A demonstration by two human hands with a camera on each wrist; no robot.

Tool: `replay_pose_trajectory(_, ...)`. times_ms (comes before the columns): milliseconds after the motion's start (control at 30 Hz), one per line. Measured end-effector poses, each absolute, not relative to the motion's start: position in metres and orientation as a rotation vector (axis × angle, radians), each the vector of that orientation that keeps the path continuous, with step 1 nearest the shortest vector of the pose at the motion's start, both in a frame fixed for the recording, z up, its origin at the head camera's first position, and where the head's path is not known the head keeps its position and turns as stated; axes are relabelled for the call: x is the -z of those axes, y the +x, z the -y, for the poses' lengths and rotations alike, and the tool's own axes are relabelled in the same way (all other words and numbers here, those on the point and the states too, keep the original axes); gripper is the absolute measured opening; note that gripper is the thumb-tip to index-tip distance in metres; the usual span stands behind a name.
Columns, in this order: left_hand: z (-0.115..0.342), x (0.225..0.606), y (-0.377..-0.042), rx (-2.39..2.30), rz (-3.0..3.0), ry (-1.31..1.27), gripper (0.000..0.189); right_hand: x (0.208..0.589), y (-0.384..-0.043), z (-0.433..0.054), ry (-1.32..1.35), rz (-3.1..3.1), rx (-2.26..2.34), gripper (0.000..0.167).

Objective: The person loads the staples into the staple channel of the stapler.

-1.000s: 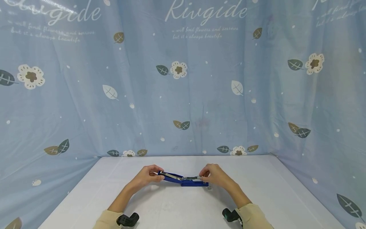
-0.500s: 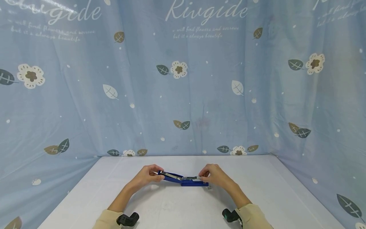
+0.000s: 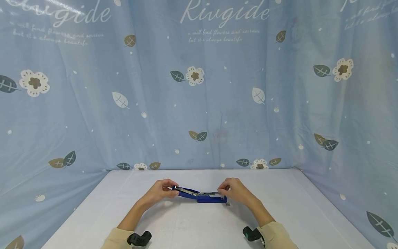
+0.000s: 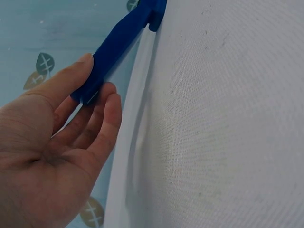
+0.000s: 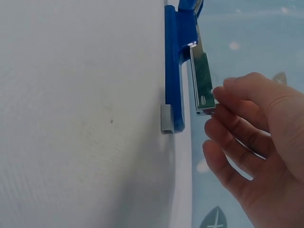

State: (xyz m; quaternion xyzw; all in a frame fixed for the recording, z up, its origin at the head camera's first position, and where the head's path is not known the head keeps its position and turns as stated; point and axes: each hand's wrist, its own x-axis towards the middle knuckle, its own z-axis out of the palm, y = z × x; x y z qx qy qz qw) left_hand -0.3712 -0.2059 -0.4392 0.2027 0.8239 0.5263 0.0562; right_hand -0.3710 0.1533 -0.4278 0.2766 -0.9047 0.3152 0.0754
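A blue stapler is folded open above the white table, its base lying toward the right. My left hand pinches the far end of its raised top arm between thumb and fingers. A metal staple magazine slants up off the base, with a dark green strip along its side. Beside the magazine's free end is my right hand, fingers loosely bent and fingertips right at its edge. A grey ribbed tab shows at the end of the base.
The white-covered table spreads under both hands. Blue curtains with leaves and flowers stand behind it and at both sides. A black wrist camera sits by the left sleeve, another black camera by the right.
My right hand has shifted slightly to the right, its fingertips drawing back so that more of the magazine's end shows. My left hand and the stapler have stayed in place.
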Motion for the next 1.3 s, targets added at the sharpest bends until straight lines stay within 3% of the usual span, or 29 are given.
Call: replay_pose_trajectory(1300,0.207,0.442,-0.376,-1.581,-2.525,0.604,0.042,0.414,-0.352,-0.179,0.86,2.731,-0.902,0.012)
